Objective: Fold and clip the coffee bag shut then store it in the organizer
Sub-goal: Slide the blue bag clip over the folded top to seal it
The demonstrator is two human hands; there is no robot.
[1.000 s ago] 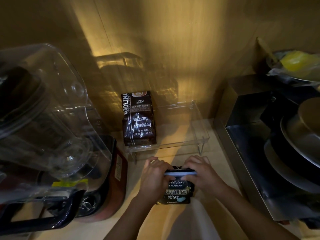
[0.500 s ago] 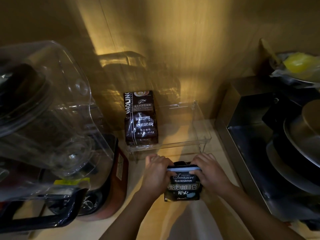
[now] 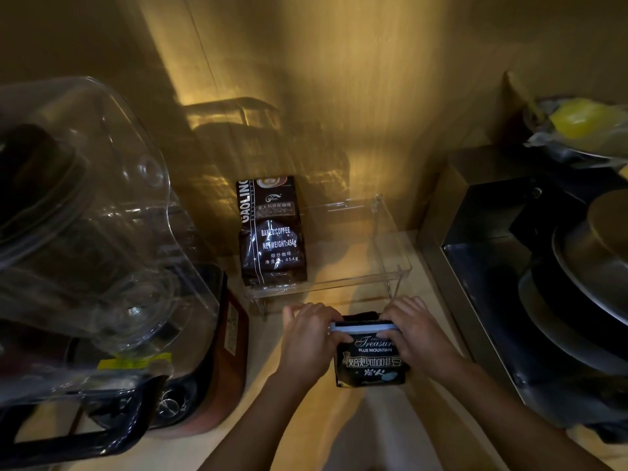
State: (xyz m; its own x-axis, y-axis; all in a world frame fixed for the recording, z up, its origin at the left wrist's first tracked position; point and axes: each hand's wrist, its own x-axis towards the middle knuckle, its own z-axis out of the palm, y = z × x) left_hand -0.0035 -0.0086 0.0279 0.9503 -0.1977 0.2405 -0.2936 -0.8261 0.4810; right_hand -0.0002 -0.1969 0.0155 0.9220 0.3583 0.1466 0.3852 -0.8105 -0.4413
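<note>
Your left hand (image 3: 311,338) and right hand (image 3: 416,331) grip the top of the coffee bag (image 3: 370,365), fingers closed over each end of the pale clip (image 3: 365,327) that runs across its folded mouth; the bag stands on the tabletop (image 3: 299,423), just in front of the organizer (image 3: 390,270). The clip looks seated, though whether it has snapped fully home cannot be told from here; if one end is loose, the fold may spring open as you lift. Beyond your knuckles the clear organizer holds a second bag (image 3: 270,232) on its left side, with free space to the right; its front lip is hard to see in this light, so a low carry could catch it and tip the tray on its thin legs. To your left the blender (image 3: 85,232) crowds in; to your right the sink (image 3: 492,266) drops away, and a slip could send the bag there.
</note>
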